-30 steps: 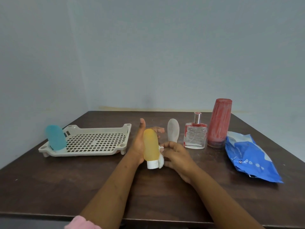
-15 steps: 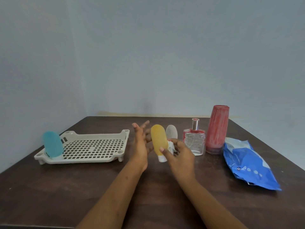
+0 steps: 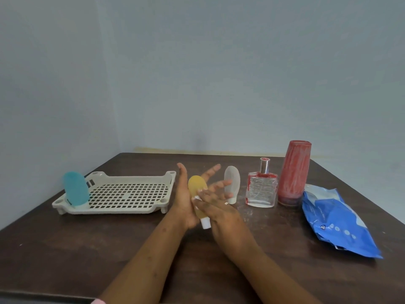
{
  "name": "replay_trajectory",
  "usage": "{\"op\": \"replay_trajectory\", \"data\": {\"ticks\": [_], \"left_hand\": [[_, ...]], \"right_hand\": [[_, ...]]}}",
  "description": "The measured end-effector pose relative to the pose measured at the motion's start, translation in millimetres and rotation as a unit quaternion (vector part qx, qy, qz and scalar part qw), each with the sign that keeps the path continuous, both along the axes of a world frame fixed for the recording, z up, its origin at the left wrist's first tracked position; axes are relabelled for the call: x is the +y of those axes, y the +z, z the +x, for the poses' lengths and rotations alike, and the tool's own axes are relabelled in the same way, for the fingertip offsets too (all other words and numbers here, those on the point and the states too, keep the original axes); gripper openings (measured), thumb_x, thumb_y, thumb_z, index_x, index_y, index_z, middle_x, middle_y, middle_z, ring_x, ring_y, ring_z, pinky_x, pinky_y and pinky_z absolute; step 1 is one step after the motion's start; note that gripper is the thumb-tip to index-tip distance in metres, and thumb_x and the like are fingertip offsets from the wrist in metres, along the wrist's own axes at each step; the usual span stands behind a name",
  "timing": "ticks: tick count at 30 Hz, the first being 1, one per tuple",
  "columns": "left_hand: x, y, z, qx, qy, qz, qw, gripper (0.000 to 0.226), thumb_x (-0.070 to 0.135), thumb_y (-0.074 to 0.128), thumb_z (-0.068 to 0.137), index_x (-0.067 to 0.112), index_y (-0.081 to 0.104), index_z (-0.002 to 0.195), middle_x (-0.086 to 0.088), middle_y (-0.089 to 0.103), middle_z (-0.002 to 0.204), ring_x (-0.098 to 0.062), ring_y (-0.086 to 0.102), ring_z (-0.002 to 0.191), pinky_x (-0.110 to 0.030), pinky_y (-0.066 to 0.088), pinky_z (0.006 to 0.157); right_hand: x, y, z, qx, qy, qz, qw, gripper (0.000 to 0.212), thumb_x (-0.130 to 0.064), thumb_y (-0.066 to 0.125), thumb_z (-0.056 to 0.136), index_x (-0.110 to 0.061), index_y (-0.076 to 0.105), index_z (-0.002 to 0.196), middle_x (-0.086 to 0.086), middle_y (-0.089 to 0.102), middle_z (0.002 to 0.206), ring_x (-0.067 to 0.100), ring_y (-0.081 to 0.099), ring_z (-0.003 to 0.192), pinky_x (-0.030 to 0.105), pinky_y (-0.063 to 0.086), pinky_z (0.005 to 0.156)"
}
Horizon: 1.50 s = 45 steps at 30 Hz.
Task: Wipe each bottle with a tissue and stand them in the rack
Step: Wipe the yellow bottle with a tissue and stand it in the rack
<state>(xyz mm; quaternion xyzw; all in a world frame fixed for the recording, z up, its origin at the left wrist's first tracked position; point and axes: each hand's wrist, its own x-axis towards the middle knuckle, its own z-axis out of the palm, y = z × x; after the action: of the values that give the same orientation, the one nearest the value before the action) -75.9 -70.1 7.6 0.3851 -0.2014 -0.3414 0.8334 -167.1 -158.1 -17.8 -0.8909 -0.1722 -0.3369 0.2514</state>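
A yellow squeeze bottle [image 3: 196, 185] with a white cap lies tilted between my palms, above the table's middle. My left hand [image 3: 183, 200] supports it from the left with straight, spread fingers. My right hand [image 3: 219, 208] lies over its right side, fingers extended, pressing a white tissue [image 3: 196, 198] against it; only bits of the tissue show. A blue bottle [image 3: 75, 190] stands at the left end of the cream slotted rack [image 3: 114, 210]. Standing on the table to the right are a frosted white bottle [image 3: 232, 182], a clear perfume bottle [image 3: 260, 191] and a tall red bottle [image 3: 293, 172].
A blue tissue pack [image 3: 335, 222] lies at the right of the dark wooden table [image 3: 65, 249]. Walls close off the far and left sides. Most of the rack's grid is bare to the right of the blue bottle.
The bottle has tipped from upright to a slant with its cap toward me. My right hand has slid over it with the tissue, and both hands' fingers have straightened.
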Motion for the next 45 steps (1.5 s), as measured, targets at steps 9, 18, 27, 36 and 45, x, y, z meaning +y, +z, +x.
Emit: {"op": "replay_trajectory", "data": {"ticks": [9,18,27,36,45], "left_hand": [[-5,-9,-13,-0.022,-0.113,0.098,0.988,0.106,0.088,0.040,0.071,0.011,0.045,0.144,-0.022,0.039,0.149,-0.036,0.036,0.138,-0.048,0.030,0.113],[-4,-11,-4,-0.045,-0.081,0.118,0.989,0.089,0.078,0.046,0.070,0.014,0.061,0.131,-0.018,0.053,0.140,-0.036,0.042,0.136,-0.053,0.030,0.113],[2,-5,1,-0.047,-0.012,0.089,0.995,0.077,0.066,0.041,0.085,0.006,0.057,0.129,-0.021,0.062,0.127,-0.030,0.065,0.105,-0.039,0.054,0.088],[12,-7,15,-0.035,0.048,0.060,0.996,0.074,0.064,0.038,0.082,0.008,0.058,0.126,-0.014,0.067,0.122,-0.024,0.071,0.075,-0.033,0.058,0.068],[18,-3,19,-0.022,0.087,-0.059,0.994,0.080,0.070,0.036,0.082,0.007,0.058,0.127,-0.010,0.072,0.096,-0.023,0.070,0.076,-0.036,0.060,0.071]], "right_hand": [[-9,3,4,-0.065,-0.040,0.104,0.992,0.041,-0.001,0.057,0.080,-0.020,0.065,0.116,-0.025,0.039,0.127,0.015,0.048,0.123,0.038,0.041,0.102],[-7,10,2,-0.087,-0.081,0.136,0.984,0.040,-0.018,0.038,0.084,-0.011,0.070,0.107,0.002,0.070,0.106,-0.009,0.045,0.104,0.000,0.033,0.093],[-12,-4,6,-0.046,0.008,0.134,0.990,0.029,-0.011,0.051,0.085,-0.015,0.072,0.104,-0.004,0.068,0.110,-0.003,0.056,0.108,0.018,0.046,0.094],[-12,-5,4,0.068,0.078,0.096,0.990,0.034,0.008,0.057,0.072,-0.016,0.075,0.087,-0.008,0.064,0.098,0.000,0.059,0.094,0.013,0.047,0.082],[-8,1,-1,0.156,0.055,0.247,0.955,0.019,-0.024,0.070,0.082,-0.018,0.057,0.094,-0.009,0.063,0.087,0.001,0.059,0.077,0.015,0.046,0.065]]}}
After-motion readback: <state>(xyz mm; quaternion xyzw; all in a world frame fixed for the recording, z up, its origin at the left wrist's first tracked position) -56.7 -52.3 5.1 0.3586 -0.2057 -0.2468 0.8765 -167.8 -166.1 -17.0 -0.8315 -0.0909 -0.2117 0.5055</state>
